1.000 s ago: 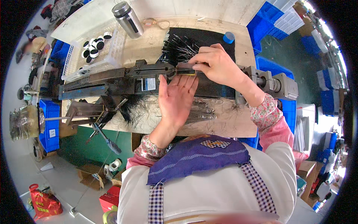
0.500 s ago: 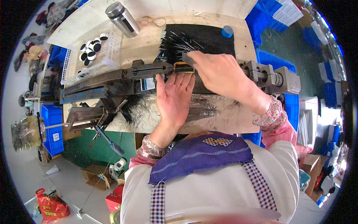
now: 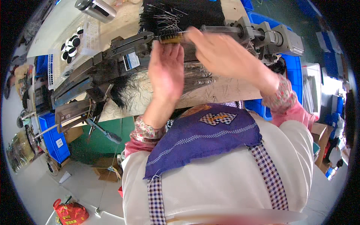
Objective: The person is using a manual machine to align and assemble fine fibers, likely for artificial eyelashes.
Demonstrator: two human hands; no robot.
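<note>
Wooden worktop (image 3: 236,91): flat left grip (image 3: 167,71), fingertips touching yellow-black block (image 3: 171,39); right grip (image 3: 227,54) can't tell; left-edge white plastic basket (image 3: 89,48) holds black-white caps (image 3: 76,42).

Brightly lit; glare far right — right grip (image 3: 223,54) motion-blurred — edges bent, rim black.

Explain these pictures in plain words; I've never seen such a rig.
A fisheye camera on the person's head looks down, bending straight edges. No robot here: two bare hands are at a dark metal machine on a wooden table. The left hand is palm up, its fingers at a small yellowish piece. The right hand is beside it, too blurred to tell what it holds. Beyond lies a black cloth with thin metal pieces; leftward, a white basket holds black-and-white round pieces near a steel bottle.
</note>
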